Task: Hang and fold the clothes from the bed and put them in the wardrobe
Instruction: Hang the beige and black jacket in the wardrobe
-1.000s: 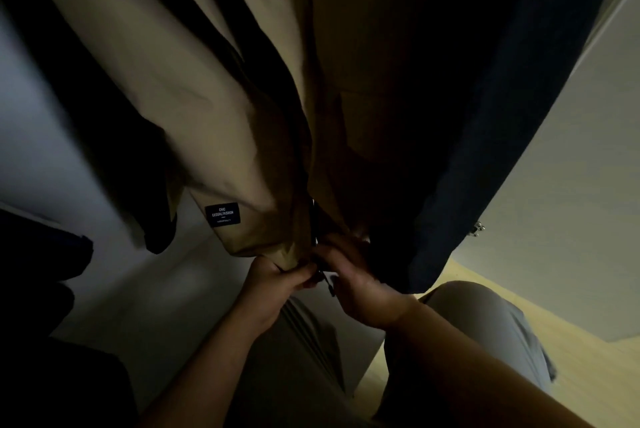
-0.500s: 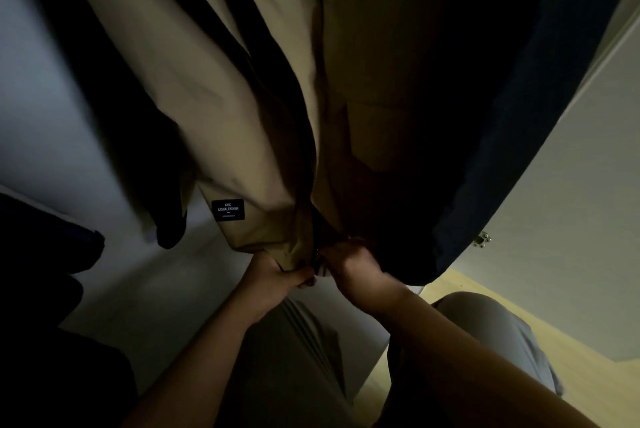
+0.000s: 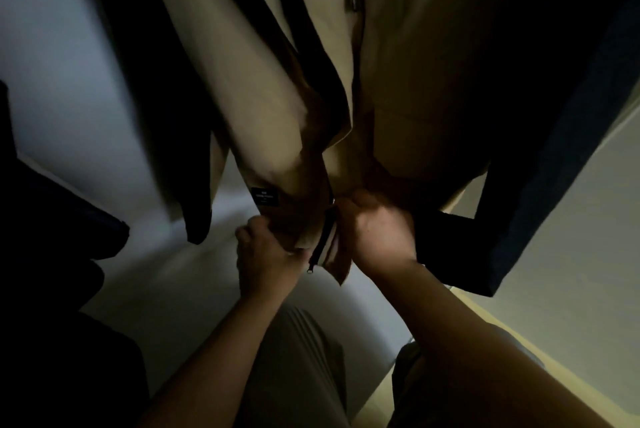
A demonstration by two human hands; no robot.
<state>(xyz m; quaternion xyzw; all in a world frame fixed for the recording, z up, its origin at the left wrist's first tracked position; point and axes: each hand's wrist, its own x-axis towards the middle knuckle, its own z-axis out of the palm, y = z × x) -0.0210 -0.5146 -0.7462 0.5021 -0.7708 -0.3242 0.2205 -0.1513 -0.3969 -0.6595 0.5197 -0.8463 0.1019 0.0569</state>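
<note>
A beige jacket (image 3: 408,57) hangs inside the dim wardrobe, seen from below. Its black zip (image 3: 323,237) runs down the front to the hem, with a small pull at the bottom end. My left hand (image 3: 266,254) grips the left hem just under a small black label (image 3: 265,196). My right hand (image 3: 379,233) grips the right hem beside the zip. The two front edges are held close together. A beige sleeve (image 3: 242,88) hangs on the left.
Dark garments hang on both sides: a black one (image 3: 156,81) at the left and a navy one (image 3: 540,164) at the right. The wardrobe door (image 3: 571,272) stands open at the right. Dark folded clothes (image 3: 52,220) lie at the lower left. My grey trousers (image 3: 294,368) show below.
The view has swung, so the jacket and both hands sit further right in the frame. My hands have stayed on the hem, and the lower zip end now shows between them.
</note>
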